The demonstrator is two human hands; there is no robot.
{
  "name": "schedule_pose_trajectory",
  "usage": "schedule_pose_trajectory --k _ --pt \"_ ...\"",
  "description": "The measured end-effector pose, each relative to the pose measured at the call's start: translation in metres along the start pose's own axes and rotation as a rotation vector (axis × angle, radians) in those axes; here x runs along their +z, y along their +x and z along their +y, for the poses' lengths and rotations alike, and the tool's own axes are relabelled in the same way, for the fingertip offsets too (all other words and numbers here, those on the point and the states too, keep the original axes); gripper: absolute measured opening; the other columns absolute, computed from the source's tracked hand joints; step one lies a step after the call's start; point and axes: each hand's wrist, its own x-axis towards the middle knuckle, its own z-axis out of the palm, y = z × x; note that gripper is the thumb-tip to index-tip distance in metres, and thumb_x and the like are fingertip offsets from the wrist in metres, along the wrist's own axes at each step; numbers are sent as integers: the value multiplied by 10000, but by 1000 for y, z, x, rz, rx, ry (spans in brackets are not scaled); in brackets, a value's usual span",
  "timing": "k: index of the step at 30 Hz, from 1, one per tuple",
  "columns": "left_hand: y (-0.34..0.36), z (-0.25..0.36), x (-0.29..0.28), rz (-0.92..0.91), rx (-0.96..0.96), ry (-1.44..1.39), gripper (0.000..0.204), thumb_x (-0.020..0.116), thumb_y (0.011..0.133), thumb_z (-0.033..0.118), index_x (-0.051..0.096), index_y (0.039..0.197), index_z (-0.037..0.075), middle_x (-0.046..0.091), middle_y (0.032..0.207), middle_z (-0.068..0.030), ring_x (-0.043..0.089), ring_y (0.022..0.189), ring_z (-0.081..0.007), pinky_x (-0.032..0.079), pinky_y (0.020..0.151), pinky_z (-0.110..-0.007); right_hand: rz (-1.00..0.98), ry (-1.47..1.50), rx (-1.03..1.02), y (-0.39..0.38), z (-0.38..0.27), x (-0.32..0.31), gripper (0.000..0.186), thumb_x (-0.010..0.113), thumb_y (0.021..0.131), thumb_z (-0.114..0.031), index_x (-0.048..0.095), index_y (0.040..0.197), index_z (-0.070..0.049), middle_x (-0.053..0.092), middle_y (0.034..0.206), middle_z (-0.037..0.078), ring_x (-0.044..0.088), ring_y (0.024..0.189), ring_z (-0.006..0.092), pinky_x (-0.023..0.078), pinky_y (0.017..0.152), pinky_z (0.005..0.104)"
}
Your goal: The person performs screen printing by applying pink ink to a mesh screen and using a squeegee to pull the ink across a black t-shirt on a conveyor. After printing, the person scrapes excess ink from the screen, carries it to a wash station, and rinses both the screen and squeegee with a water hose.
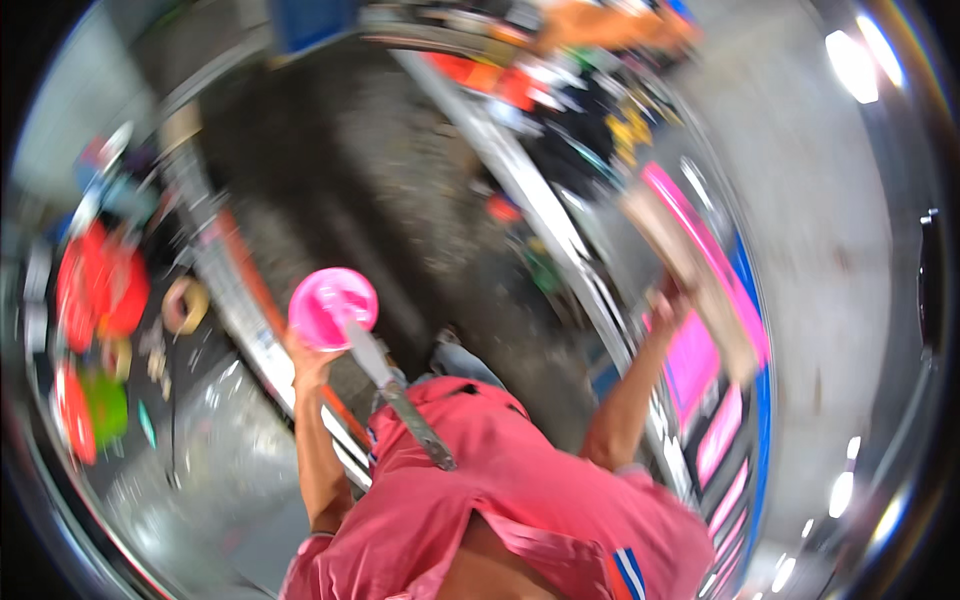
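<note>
Pink shirt [540, 480] nearest; left hand [308, 358] grips pink tub [308, 312], right hand [668, 304] grasps wooden bar [690, 262]; overhanging spatula [402, 402] could slip, smearing shirt.

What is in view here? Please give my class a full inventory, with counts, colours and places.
Pink tub: one, bright pink, in the left hand
Spatula: one, grey, blade end at the tub's mouth
Wooden bar: one, tan with pink edge, in the right hand
Panels: several, pink, right side
Red items: several, blurred, far left
Round item: one, green, far left
Ring: at least one, tan, left
Lamps: several, white, right
Clutter: uncountable, mixed colours, top and left, too blurred to name
Shirt: one, pink, lower middle
Hands: two, bare, one each side
</note>
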Motion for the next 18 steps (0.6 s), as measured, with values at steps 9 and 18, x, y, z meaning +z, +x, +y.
schedule_pose_trajectory --k 9,18 --pt "59 -23 251 -461 -84 60 887 913 527 2 529 1326 30 632 1209 -58 626 1088 -196 497 980 -351 366 -760 -392 -32 -261 -43 334 712 846 -19 627 1168 15 683 1054 92 665 938 173 534 727 273" --pt "8 -134 522 -661 -43 151 678 829 715 48 527 1321 8 626 1175 -70 625 1014 -166 521 888 -324 240 -1639 -97 22 -376 -250 377 815 770 -271 732 1049 -31 737 892 67 680 804 152 528 720 290"
